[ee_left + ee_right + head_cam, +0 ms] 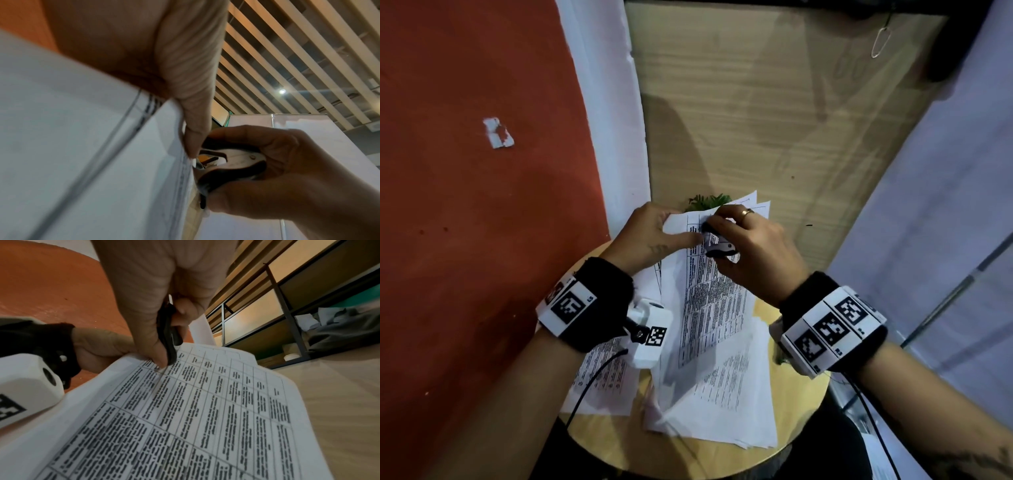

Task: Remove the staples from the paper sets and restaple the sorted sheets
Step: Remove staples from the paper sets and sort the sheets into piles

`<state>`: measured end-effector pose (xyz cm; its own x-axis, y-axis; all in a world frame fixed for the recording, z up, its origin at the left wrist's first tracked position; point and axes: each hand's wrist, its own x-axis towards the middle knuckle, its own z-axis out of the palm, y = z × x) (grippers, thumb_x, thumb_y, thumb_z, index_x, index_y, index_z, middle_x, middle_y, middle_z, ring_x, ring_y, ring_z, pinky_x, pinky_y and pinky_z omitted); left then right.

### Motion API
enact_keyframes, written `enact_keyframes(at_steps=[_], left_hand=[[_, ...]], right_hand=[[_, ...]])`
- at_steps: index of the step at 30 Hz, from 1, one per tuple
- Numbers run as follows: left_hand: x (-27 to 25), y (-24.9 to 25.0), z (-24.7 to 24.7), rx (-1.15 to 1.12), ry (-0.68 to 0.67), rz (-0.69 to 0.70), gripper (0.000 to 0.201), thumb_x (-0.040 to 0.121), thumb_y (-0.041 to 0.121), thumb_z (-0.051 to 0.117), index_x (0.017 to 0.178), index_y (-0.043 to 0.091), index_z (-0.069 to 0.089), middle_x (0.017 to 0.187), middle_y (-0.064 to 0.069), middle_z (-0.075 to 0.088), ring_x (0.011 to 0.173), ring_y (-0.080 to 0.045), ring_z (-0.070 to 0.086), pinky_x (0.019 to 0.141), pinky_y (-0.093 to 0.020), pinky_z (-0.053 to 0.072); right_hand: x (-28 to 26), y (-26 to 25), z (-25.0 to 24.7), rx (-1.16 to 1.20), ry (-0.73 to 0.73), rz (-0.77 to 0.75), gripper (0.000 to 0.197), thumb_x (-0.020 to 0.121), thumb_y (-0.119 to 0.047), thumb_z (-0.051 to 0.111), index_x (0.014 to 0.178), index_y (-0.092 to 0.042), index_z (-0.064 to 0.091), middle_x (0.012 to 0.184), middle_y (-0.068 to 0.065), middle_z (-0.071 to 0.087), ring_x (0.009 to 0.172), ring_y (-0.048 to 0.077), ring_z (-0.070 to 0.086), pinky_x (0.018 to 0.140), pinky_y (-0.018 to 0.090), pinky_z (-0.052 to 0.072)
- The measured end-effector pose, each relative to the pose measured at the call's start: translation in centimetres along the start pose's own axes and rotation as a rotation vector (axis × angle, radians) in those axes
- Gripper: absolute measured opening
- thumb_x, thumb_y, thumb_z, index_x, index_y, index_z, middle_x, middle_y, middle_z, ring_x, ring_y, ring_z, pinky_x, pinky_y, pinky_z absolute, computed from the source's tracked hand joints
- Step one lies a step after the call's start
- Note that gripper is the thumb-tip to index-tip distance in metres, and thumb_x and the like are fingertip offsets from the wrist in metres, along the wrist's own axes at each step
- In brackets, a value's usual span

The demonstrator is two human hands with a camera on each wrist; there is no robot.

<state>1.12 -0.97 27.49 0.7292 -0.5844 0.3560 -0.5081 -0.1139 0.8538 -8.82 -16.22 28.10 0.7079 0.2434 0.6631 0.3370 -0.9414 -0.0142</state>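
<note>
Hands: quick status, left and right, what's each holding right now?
Left hand: pinching the top corner of the paper set.
Right hand: gripping the staple remover, its tip against that corner.

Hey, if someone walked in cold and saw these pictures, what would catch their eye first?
Probably the two hands meeting at the top corner of a printed paper set: the right hand squeezes a black and silver staple remover against it while the left hand pinches the corner. After that, the loose sheets spread over the round wooden table, and the red wall on the left.
</note>
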Motion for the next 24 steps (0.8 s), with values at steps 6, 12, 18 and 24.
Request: enact_keyframes(at_steps=[6,12,18,24], left_hand=[[0.0,0.1,0.2,-0.020,-0.028,0.052,0.021,0.075,0.019,0.078,0.082,0.037,0.072,0.082,0.023,0.071,0.085,0.003,0.063,0.084,-0.029,0.049],[-0.1,0.5,0.2,-0.051,-0.040,0.008,0.019,0.071,0.015,0.080,0.069,0.032,0.070,0.066,0.020,0.065,0.071,0.003,0.058,0.074,-0.029,0.047],[-0.3,1.0,0.3,-0.134,-0.036,-0.054,0.014,0.060,0.015,0.081,0.068,0.024,0.074,0.072,0.005,0.065,0.071,-0.005,0.058,0.074,-0.031,0.048],[-0.8,1.2,0.6,-0.214,-0.031,-0.124,0.018,0.058,0.008,0.081,0.072,0.015,0.072,0.080,-0.006,0.065,0.075,-0.013,0.059,0.075,-0.030,0.049]], right_hand=[[0.3,-0.2,0.0,-0.037,-0.005,-0.056,0.035,0.059,-0.008,0.071,0.094,-0.005,0.069,0.093,0.014,0.068,0.067,0.031,0.065,0.048,0.028,0.049],[0.4,-0.4,0.0,-0.067,-0.010,-0.087,0.029,0.061,-0.001,0.073,0.089,-0.003,0.068,0.087,0.016,0.066,0.064,0.032,0.063,0.043,0.029,0.047],[0.8,-0.8,-0.2,-0.143,-0.029,-0.132,0.020,0.062,-0.003,0.061,0.081,-0.002,0.067,0.082,0.015,0.064,0.066,0.031,0.062,0.037,0.027,0.043],[0.8,-0.8,-0.2,-0.170,-0.032,-0.179,0.020,0.063,-0.007,0.057,0.079,-0.002,0.068,0.079,0.014,0.065,0.067,0.030,0.064,0.035,0.026,0.043]])
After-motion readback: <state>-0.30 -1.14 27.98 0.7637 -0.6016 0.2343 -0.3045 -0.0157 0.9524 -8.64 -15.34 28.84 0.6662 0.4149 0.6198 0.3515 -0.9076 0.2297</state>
